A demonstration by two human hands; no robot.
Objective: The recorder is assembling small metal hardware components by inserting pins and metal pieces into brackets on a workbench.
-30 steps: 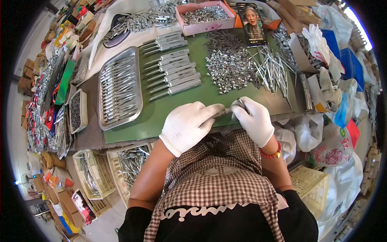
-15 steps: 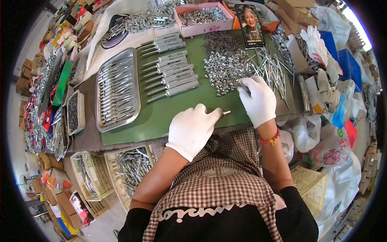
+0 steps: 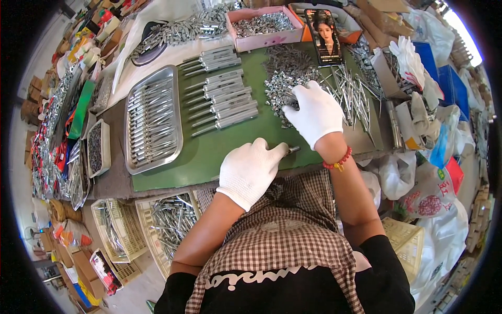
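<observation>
My left hand [image 3: 248, 172], in a white knit glove, is closed around a slim metal rod [image 3: 294, 149] above the green mat's near edge. Only the rod's silvery end sticks out past the fingers. My right hand [image 3: 316, 112], gloved alike, reaches into a pile of small silvery metal sleeves [image 3: 282, 86]. Its thumb and forefinger are apart at the pile's near side; the other fingertips are partly hidden. Left of the pile, metal tubes with thin rods [image 3: 222, 99] lie in rows. A steel tray [image 3: 179, 133] holds similar assembled pieces.
Dark screws [image 3: 285, 58] are heaped behind the sleeves, and long thin rods [image 3: 358, 102] lie to the right. At the back stand a pink box [image 3: 269, 39] of small parts and a phone [image 3: 324, 39]. Below the table edge are plastic crates [image 3: 123, 230].
My right hand has moved left and away from me, onto the pile of sleeves, and its fingers have spread. My left hand stays nearly in place with the rod. The phone picture differs.
</observation>
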